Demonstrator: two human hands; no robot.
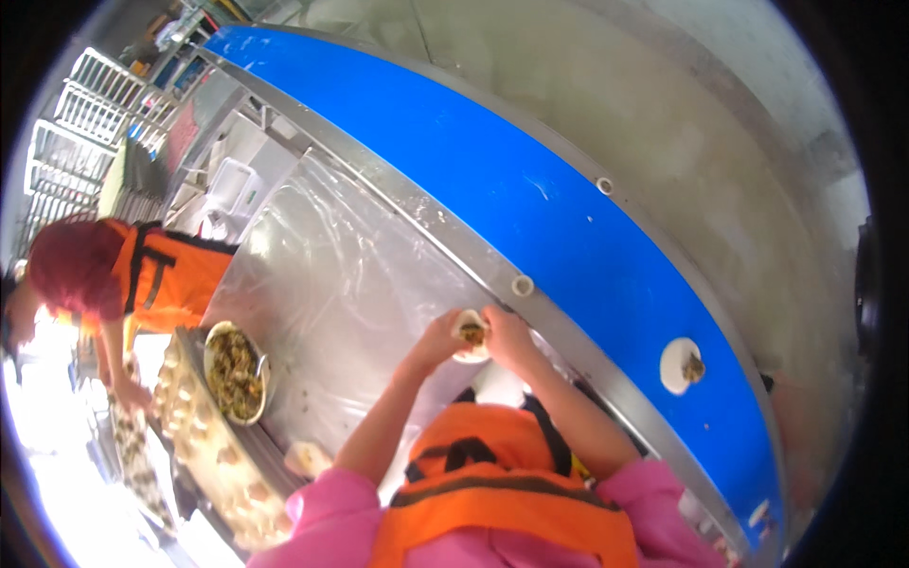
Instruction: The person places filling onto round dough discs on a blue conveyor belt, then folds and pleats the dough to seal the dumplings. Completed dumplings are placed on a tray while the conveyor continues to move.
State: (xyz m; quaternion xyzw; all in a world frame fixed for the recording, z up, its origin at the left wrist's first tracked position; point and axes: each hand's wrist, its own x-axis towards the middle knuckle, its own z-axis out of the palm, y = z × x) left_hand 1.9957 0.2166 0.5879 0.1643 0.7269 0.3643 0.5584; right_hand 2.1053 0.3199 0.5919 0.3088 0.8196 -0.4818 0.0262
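Observation:
My left hand (437,338) and my right hand (505,338) meet in front of my chest around a round white dough wrapper (470,333) with dark filling in its middle. Both hands pinch its edges. They hover over a plastic-covered steel table (322,275), just beside a blue conveyor belt (530,208). A filled wrapper (681,365) lies on the belt to my right. I wear pink sleeves and an orange apron.
A metal bowl of dark filling (235,372) stands at my left next to a tray of formed dumplings (213,445). A small white dough piece (306,458) lies near the bowl. A co-worker in an orange apron (142,275) works at far left. Racks (85,123) stand behind.

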